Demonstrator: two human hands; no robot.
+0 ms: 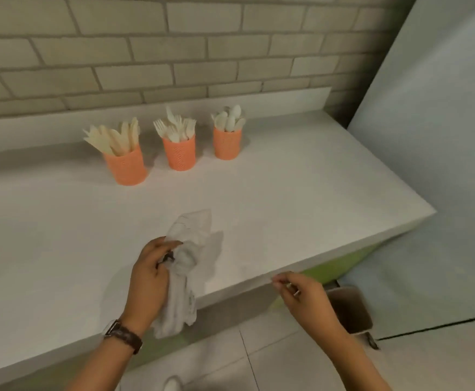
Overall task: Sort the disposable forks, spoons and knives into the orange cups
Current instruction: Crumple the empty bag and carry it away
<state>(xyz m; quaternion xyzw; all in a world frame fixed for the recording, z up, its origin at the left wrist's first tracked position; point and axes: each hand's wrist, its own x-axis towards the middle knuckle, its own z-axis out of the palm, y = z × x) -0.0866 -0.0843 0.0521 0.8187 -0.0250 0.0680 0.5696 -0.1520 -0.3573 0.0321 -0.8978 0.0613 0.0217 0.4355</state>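
Note:
Three orange cups stand in a row near the back of the white counter (pixel 315 193). The left cup (pixel 125 167) holds knives (pixel 115 138), the middle cup (pixel 179 153) holds forks (pixel 175 127), the right cup (pixel 227 143) holds spoons (pixel 229 118). Near the counter's front edge my left hand (pixel 149 280) grips a crumpled clear plastic bag (pixel 191 249) that hangs down over the edge. My right hand (pixel 305 296) hovers just off the front edge, fingers loosely curled, thumb and forefinger close together with nothing clearly between them.
A brick wall runs behind the counter, and a pale wall or door panel (pixel 428 136) stands at the right. Below my right hand a small bin (pixel 352 309) sits on the tiled floor (pixel 230 356). The counter's front is green underneath.

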